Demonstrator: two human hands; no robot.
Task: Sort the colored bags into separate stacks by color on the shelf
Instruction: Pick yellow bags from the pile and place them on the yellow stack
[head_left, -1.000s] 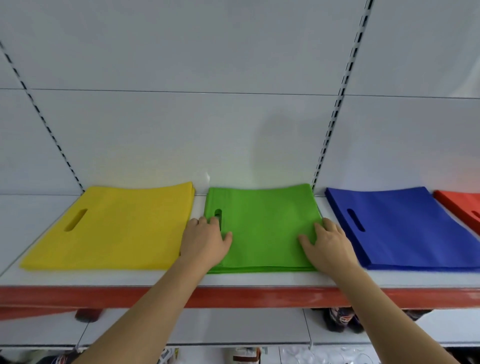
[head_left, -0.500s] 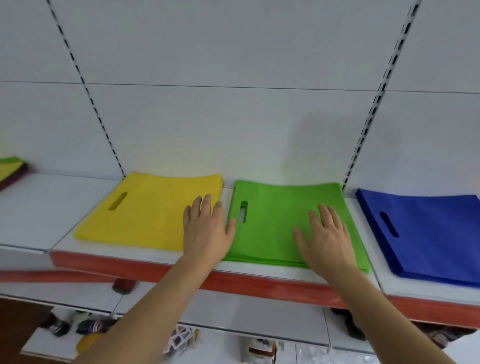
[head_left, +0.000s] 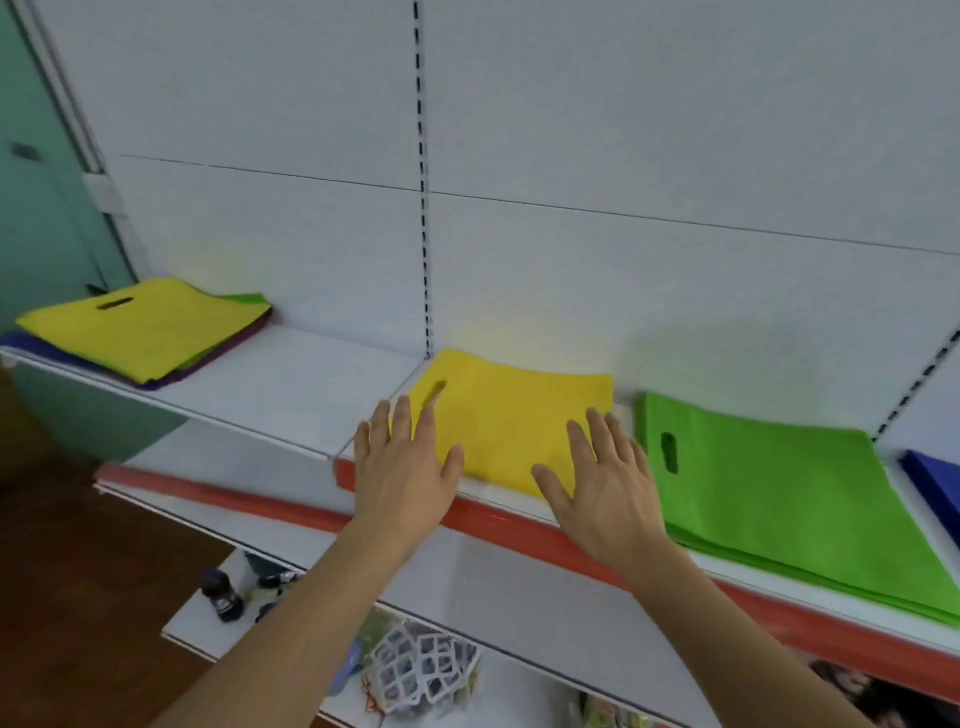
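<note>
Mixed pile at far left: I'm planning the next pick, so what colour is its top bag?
Yellow; the mixed pile shows in the head view.

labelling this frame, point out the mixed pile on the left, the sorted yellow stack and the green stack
mixed pile (head_left: 140, 332), head view, on its top yellow bag
sorted yellow stack (head_left: 514, 415), head view, middle of top bag
green stack (head_left: 779, 493), head view, middle of top bag

White shop shelving against a pale panelled wall.

A white back panel (head_left: 571, 130) with a dark slotted upright (head_left: 423, 208) fills most of the frame; a teal wall (head_left: 36, 208) stands at upper left, brown wooden floor (head_left: 78, 597) at lower left, under soft even light.
</note>
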